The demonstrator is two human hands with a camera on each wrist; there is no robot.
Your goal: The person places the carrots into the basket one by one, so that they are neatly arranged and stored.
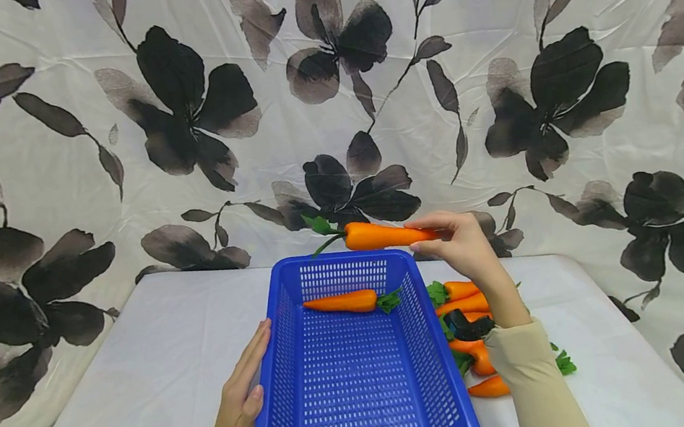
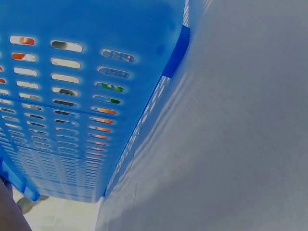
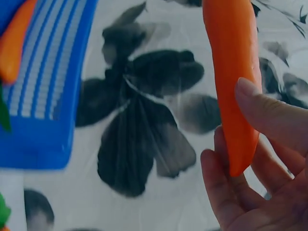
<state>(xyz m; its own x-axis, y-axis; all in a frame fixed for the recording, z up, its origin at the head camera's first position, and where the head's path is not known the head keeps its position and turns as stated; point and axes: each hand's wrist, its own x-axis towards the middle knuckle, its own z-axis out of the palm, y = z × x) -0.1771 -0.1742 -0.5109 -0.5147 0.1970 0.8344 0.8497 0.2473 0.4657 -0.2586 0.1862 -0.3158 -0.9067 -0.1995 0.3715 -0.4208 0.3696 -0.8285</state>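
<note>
Okay so, right hand [image 1: 456, 245] pinches a carrot [image 1: 378, 235] by the basket's far end; straight-fingered left hand [image 1: 242, 391] touches the basket [image 1: 450, 366] side.

Carrots [image 1: 378, 235] orange, leaves [image 1: 320, 225] green. Basket [image 1: 354, 379] solid blue, slot-grid pattern. Worktop [image 1: 143, 387] plain white. Backdrop cloth [image 1: 332, 142] off-white, black/grey-brown floral print. Sleeve [image 1: 539, 383] beige.
</note>
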